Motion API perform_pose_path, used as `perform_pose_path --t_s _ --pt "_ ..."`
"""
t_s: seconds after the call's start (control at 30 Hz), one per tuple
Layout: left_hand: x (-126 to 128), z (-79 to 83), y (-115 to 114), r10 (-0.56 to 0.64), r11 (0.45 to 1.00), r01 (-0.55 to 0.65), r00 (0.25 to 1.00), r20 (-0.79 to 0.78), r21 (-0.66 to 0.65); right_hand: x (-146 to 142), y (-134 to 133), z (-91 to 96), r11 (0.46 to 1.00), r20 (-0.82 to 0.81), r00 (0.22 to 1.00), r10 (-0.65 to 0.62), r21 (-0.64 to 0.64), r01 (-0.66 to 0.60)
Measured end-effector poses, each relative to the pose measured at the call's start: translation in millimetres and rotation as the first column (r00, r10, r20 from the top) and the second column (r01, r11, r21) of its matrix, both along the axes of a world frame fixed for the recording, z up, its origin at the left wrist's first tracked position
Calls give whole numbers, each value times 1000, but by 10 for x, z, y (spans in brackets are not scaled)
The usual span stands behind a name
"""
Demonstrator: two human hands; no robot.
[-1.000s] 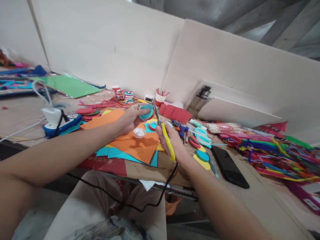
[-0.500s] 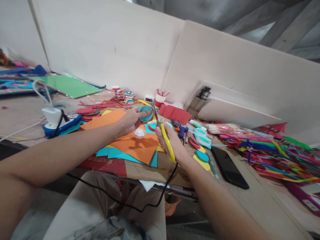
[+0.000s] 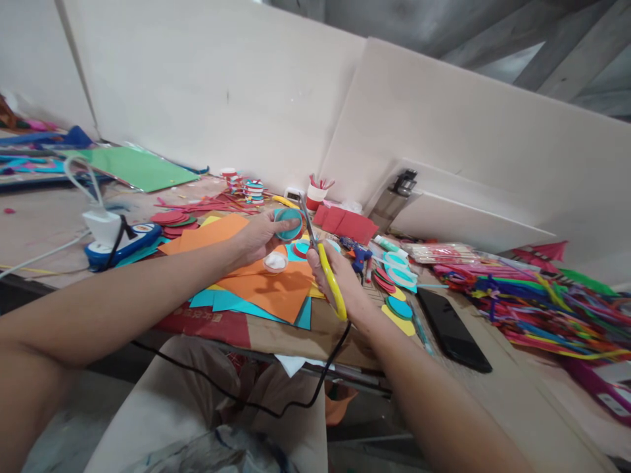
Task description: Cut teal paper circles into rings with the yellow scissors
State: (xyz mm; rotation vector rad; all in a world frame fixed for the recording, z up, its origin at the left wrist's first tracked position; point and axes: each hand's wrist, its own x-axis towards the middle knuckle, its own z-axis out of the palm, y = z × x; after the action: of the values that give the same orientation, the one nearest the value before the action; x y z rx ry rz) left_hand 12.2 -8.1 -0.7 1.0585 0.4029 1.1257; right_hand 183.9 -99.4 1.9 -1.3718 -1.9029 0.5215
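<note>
My left hand pinches a round teal paper piece with a pale rim, thumb across its face. Yellow-handled scissors are gripped in my right hand. Their blades point up and away, close beside the right edge of the teal piece; whether they touch it I cannot tell. Below my hands a small round white item rests on orange sheets, which overlap teal sheets. More teal and red discs lie partly hidden between my hands.
A blue glue gun lies right of my right hand, its black cable hanging over the table edge. Further right are a phone and colourful pipe cleaners. A red-and-white cup and a bottle stand behind. A power strip sits left.
</note>
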Motion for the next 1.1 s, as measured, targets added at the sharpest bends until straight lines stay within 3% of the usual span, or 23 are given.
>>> perform_pose_path --t_s 0.5,0.8,1.1 --pt "-28 -7 22 -34 997 34 999 -2 68 21 22 -26 1000 4 1000 7 -12 -7" --pt "-40 -14 62 -71 993 73 997 -26 94 -10 -16 23 998 39 999 8 56 -10" --pt "-41 -7 44 -49 994 53 998 -46 92 11 7 -2 1000 29 1000 6 4 -6"
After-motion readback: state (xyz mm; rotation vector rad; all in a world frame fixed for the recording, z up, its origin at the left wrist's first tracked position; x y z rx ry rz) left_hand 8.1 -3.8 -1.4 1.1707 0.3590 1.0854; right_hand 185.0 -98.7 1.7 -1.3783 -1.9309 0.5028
